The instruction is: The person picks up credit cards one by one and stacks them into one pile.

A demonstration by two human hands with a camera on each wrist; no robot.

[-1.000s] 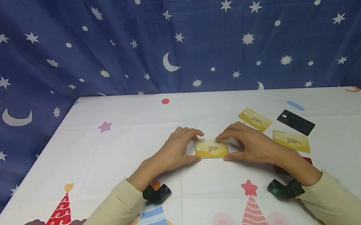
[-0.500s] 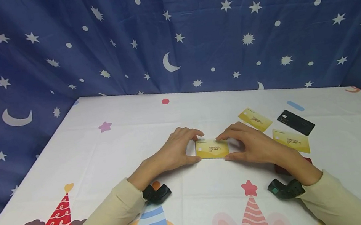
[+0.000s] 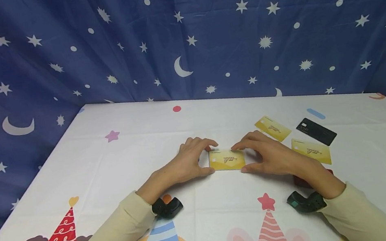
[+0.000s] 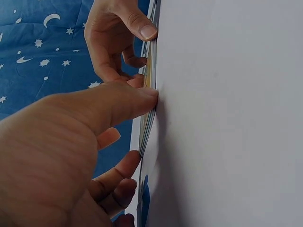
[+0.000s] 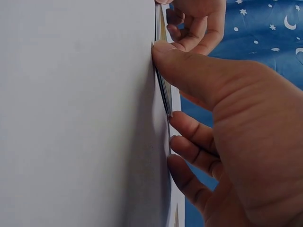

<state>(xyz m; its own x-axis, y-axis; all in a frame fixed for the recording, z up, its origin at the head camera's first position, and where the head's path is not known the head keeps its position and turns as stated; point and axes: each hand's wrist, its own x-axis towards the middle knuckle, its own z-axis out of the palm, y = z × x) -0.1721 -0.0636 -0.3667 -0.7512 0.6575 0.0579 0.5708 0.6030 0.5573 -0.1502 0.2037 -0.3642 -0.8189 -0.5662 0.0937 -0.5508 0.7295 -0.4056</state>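
- Pinching the left end of a stack of thin rectangular cards (image 3: 226, 160), yellow on top, the left hand (image 3: 189, 162) sets thumb and fingers at its near and far edges.
- The right hand (image 3: 266, 153) pinches the right end likewise.
- The stack is at the middle of the white, cartoon-printed counter (image 3: 145, 152), between both hands.
- Rightward lie two yellow rectangular cards (image 3: 311, 151), a black rectangular card (image 3: 316, 131) and a partly hidden red card (image 3: 302, 181).

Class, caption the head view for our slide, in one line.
Left hand and right hand hold a yellow-topped card stack; loose cards lie to its right.
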